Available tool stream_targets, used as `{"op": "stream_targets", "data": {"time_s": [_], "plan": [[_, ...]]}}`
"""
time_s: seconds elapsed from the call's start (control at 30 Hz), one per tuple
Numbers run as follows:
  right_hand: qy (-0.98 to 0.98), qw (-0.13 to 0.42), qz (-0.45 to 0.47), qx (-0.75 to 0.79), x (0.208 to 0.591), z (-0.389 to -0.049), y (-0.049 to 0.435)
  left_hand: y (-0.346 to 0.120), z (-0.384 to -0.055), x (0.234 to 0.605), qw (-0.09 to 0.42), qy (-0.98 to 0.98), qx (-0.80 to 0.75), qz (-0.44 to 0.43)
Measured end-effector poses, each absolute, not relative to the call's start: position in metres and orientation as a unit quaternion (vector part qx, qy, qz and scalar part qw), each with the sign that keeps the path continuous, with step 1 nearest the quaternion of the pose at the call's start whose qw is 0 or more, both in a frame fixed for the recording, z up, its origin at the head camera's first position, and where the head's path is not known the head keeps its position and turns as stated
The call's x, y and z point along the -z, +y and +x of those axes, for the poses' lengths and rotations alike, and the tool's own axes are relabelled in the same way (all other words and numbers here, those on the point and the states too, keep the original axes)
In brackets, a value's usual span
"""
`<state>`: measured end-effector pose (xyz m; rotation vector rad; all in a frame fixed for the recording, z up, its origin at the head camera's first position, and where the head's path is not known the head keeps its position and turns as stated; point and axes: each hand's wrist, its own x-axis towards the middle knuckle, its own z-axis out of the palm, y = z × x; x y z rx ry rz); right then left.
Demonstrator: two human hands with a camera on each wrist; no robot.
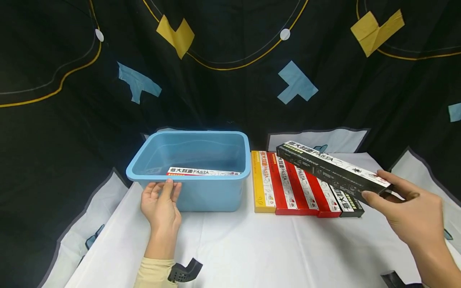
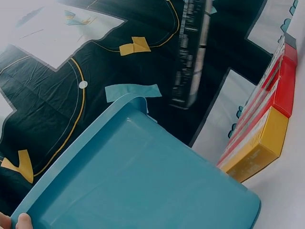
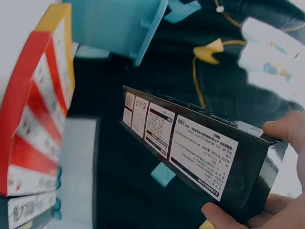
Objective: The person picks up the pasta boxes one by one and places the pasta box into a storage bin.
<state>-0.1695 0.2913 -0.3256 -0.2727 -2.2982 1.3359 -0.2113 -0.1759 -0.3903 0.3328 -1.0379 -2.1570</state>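
Note:
In the head view my right hand (image 1: 414,204) grips one end of a black pasta box (image 1: 331,168), lifted at a tilt over the row of boxes. The right wrist view shows that same black pasta box (image 3: 190,148) with white label panels, my thumb and fingers around its near end. My left hand (image 1: 163,204) holds the front rim of a blue plastic bin (image 1: 209,196), its thumb over the edge. Inside the bin lies a pasta box (image 1: 203,172) with a white and red face; its lower part is hidden by the front wall.
Right of the bin several pasta boxes lie side by side: a yellow box (image 1: 264,208), red boxes (image 1: 297,210) and a black box (image 1: 351,212). A white cloth (image 1: 252,252) covers the table. Behind hangs a dark patterned curtain (image 1: 223,100).

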Motion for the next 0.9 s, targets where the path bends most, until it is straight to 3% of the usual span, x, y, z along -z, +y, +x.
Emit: {"op": "stream_targets", "data": {"time_s": [0.5, 0.9], "plan": [[-0.827, 0.299, 0.048, -0.474, 0.311, -0.169, 0.234, -0.179, -0.213, 0.388, 0.345, -0.383, 0.847, 0.13], [-0.829, 0.197, 0.14, -0.504, 0.304, -0.211, 0.189, -0.179, -0.211, 0.387, 0.336, -0.374, 0.853, 0.14]]}}
